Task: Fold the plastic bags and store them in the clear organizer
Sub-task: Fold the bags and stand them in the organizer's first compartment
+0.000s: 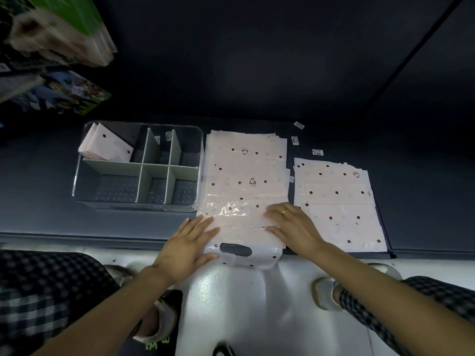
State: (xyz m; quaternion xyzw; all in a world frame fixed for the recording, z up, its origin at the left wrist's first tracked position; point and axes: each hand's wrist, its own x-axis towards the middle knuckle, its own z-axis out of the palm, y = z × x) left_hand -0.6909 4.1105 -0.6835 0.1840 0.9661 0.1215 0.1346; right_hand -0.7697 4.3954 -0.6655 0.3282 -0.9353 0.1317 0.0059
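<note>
A stack of pale pink dotted plastic bags (246, 176) lies flat on the dark shelf, its handle end hanging over the front edge. My left hand (190, 242) lies flat on the near left part of the top bag, fingers straight. My right hand (290, 224) presses flat on the near right part. To the left stands the clear organizer (77, 176) with grey dividers. Folded bags (105, 147) lean in its far left compartment. A second stack of bags (339, 204) lies to the right.
Small barcode stickers (295, 140) lie on the dark shelf behind the stacks. Boxes and packages (59, 34) hang at the upper left. The shelf's front edge (77, 237) runs across below the organizer. My knees and shoes are underneath.
</note>
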